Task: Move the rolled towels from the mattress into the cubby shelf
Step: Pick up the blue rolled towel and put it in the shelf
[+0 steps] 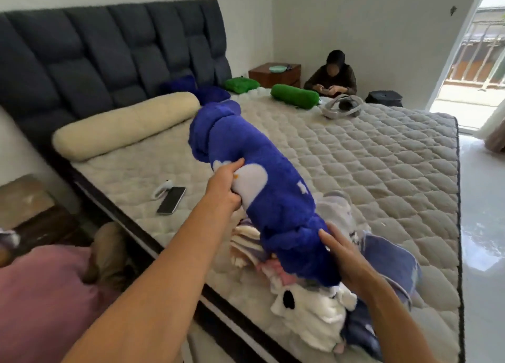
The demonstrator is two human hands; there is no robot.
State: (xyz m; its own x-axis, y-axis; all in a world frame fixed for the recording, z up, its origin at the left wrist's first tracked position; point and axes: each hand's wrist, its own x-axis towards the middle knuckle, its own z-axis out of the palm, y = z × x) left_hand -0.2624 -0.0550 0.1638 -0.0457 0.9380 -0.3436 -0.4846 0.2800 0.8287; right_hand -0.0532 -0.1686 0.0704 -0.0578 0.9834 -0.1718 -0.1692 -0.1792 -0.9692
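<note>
From the head camera, a long rolled towel of deep blue fleece with white cartoon patches [262,176] is held above the quilted cream mattress [382,165], its long axis running from the near right, by the heap of laundry, up and away to the left toward the dark grey tufted headboard [109,48]. The far end is raised and folds over itself in a loose knot-like bulge; the near end dips down into the heap. The nap is thick and plush, and one large white patch with a small orange mark sits on the side facing the left hand. The left hand [226,185] grips the roll at mid-length from the left, fingers curled into the fleece. The right hand [344,256] holds the near end, its fingers wrapped around the lower part of the roll. Beneath that end lies a heap of folded and crumpled towels in white, pink, striped and pale blue cloth [314,302], at the near edge of the mattress. Farther off on the mattress lie a cream cylindrical bolster [123,128], a dark smartphone [171,200], a green rolled towel [295,96] and a second green bundle [241,85]. A person in dark clothing [332,75] sits beyond the far side of the bed.
</note>
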